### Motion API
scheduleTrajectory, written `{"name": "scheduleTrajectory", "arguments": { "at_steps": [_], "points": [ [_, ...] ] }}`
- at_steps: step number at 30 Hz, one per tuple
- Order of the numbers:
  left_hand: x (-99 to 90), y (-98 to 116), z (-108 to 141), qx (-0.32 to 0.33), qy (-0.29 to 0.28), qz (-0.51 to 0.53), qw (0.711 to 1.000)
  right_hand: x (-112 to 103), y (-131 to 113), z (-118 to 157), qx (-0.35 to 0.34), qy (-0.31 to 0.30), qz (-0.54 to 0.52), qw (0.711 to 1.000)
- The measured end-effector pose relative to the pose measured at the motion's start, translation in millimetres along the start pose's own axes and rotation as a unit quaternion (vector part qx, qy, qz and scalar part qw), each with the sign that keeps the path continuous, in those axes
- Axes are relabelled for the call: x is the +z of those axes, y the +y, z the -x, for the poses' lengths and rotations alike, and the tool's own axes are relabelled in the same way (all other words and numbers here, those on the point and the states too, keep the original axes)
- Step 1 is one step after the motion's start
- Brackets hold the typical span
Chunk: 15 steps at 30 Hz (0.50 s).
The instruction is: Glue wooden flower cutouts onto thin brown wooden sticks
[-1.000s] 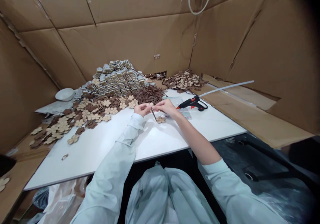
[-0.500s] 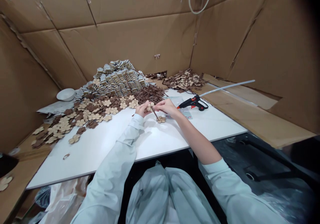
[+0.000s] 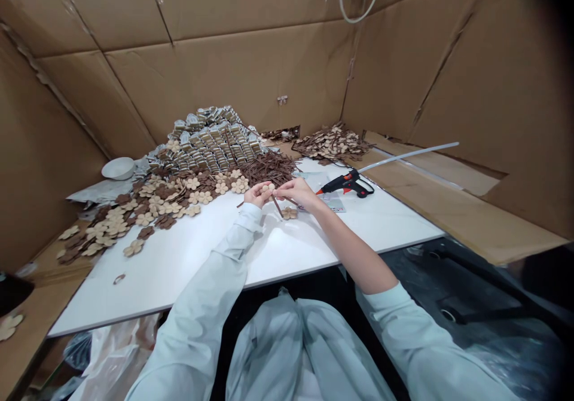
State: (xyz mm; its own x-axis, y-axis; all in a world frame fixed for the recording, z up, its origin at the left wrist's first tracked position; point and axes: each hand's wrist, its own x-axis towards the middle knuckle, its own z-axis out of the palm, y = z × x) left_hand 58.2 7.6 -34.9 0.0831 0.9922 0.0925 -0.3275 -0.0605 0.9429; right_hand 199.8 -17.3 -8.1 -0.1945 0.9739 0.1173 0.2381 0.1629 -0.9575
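My left hand (image 3: 257, 195) is closed on a small beige flower piece (image 3: 268, 188) above the white board. Fingers of my right hand (image 3: 298, 192) pinch a thin brown strip (image 3: 289, 199) beside that flower. Another brown strip (image 3: 278, 207) hangs down between the hands. Just below them, a beige flower (image 3: 289, 213) lies on the board. Near my right hand rests a black and orange glue gun (image 3: 345, 183), its orange tip close to my wrist. How the strips meet the flower is too small to tell.
Behind my hands lies a heap of brown strips (image 3: 273, 168). Beige and brown flowers (image 3: 173, 195) spread to the left, below stacked silvery packets (image 3: 210, 141). A white bowl (image 3: 118, 168) stands far left. Cardboard walls (image 3: 224, 60) surround the white board (image 3: 179, 269).
The hanging brown strip has swung slightly, and the flower on the board shows more fully. Both hands have shifted only a little and keep their holds.
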Motion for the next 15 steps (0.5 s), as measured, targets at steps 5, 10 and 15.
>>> {"name": "scheduleTrajectory", "arguments": {
  "at_steps": [5, 10, 15],
  "points": [
    [6.1, 10, 5, -0.066, 0.003, 0.016, 0.998, -3, 1, 0, -0.008, 0.008, -0.005, 1.000],
    [6.0, 2, 6, 0.003, -0.001, -0.018, 1.000, -2, -2, 2, -0.008, 0.000, -0.002, 1.000],
    [4.4, -8, 5, 0.071, 0.032, -0.080, 0.994, 2, 0, 0, -0.010, -0.012, 0.003, 1.000]
  ]
}}
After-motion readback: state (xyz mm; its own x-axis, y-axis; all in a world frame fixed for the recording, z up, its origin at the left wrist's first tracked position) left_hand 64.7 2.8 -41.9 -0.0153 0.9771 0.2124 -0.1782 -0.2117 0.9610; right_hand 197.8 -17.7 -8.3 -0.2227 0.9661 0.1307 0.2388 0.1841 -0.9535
